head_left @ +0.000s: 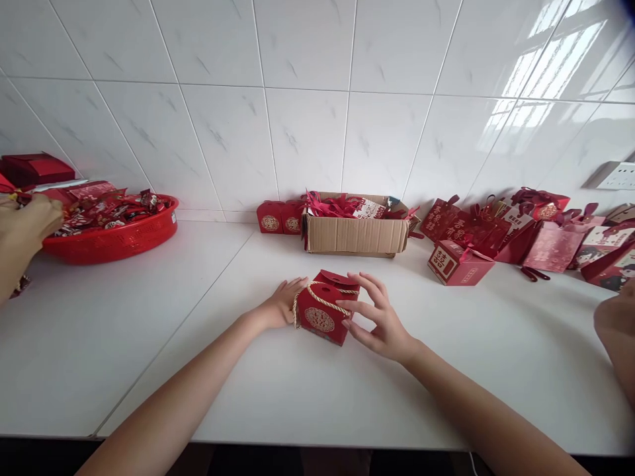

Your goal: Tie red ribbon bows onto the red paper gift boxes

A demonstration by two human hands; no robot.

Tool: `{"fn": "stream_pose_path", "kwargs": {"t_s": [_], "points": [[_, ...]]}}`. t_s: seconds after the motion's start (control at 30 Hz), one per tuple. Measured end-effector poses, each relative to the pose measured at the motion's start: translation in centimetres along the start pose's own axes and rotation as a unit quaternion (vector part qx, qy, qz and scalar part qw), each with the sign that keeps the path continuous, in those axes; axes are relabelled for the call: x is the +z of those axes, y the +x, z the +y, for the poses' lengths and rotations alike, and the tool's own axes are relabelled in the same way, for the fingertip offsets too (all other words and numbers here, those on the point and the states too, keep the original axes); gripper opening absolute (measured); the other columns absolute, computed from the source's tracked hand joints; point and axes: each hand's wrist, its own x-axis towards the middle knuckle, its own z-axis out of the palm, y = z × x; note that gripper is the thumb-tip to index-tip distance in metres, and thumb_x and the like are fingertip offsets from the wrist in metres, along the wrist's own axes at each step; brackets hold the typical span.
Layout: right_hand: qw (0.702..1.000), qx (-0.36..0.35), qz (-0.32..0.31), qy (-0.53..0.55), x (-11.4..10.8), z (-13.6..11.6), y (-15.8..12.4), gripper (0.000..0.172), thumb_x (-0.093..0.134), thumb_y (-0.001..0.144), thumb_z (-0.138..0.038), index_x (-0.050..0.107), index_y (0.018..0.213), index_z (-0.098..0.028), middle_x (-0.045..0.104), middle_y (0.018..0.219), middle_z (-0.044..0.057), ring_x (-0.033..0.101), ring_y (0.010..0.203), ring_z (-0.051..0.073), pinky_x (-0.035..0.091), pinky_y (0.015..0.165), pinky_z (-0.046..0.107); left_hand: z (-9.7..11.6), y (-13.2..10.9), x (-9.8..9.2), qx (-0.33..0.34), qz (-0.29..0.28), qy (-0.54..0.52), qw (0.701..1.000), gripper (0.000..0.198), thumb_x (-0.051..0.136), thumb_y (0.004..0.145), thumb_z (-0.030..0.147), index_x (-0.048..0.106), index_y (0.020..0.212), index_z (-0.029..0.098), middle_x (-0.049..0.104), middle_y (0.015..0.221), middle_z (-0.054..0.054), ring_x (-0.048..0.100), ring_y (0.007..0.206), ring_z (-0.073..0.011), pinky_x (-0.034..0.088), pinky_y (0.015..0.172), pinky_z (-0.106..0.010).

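A small red gift box (325,311) with a round gold emblem stands slightly tilted on the white counter in front of me. Twisted gold cord (327,303) loops around its upper part, and its top flap has a slot. My left hand (284,303) holds the box's left side, fingers stretched toward its back; the thumb is hidden. At the right side, my right hand (380,320) has its fingers spread, with index finger and thumb close to the cord and the box's edge. Whether those fingertips press on the cord is hard to see.
A cardboard box (354,236) of red ribboned items stands by the tiled wall, beside two red boxes (270,218). Wrapped sweets fill a red basket (114,244) at left, near another person's hand (24,228). Several red gift boxes (461,263) crowd the right; another person's arm (618,324) shows there.
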Motion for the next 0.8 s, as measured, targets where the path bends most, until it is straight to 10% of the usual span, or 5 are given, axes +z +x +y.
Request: {"fn": "stream_pose_path", "kwargs": {"t_s": [0.23, 0.43, 0.57, 0.8], "points": [[0.971, 0.178, 0.083, 0.139, -0.5, 2.1, -0.1, 0.006, 0.058, 0.082, -0.022, 0.061, 0.087, -0.022, 0.054, 0.120, 0.009, 0.051, 0.114, 0.024, 0.045, 0.092, 0.043, 1.2, -0.7, -1.5, 0.003, -0.042, -0.013, 0.999, 0.052, 0.038, 0.090, 0.042, 0.032, 0.141, 0.031, 0.019, 0.154, -0.003, 0.013, 0.142, -0.0266, 0.012, 0.113, -0.051], [0.745, 0.415, 0.171, 0.493, -0.4, 1.9, 0.7, 0.018, 0.057, 0.083, -0.039, 0.053, 0.078, -0.022, 0.066, 0.097, 0.003, 0.063, 0.091, 0.019, 0.052, 0.080, 0.037, 1.9, -0.8, -2.0, -0.006, -0.048, -0.019, 0.999, 0.053, 0.038, 0.090, 0.041, 0.031, 0.141, 0.029, 0.020, 0.154, -0.004, 0.015, 0.142, -0.0258, 0.012, 0.113, -0.051], [0.630, 0.529, 0.229, 0.520, -0.4, 3.1, 0.8, 0.012, 0.060, 0.073, -0.028, 0.053, 0.071, -0.019, 0.067, 0.087, 0.004, 0.065, 0.077, 0.019, 0.053, 0.073, 0.035, 1.8, -1.0, -2.0, -0.012, -0.047, -0.030, 0.998, 0.053, 0.039, 0.089, 0.044, 0.033, 0.139, 0.029, 0.018, 0.155, -0.004, 0.014, 0.142, -0.0244, 0.010, 0.114, -0.049], [0.634, 0.556, 0.355, 0.403, -3.2, 6.7, 0.3, 0.026, 0.056, 0.063, -0.021, 0.055, 0.088, -0.022, 0.061, 0.094, 0.000, 0.061, 0.083, 0.013, 0.048, 0.070, 0.025, 1.3, -0.9, -1.7, -0.023, -0.052, -0.024, 0.998, 0.052, 0.038, 0.089, 0.048, 0.037, 0.137, 0.028, 0.016, 0.155, -0.005, 0.011, 0.143, -0.0229, 0.009, 0.115, -0.047]]}}
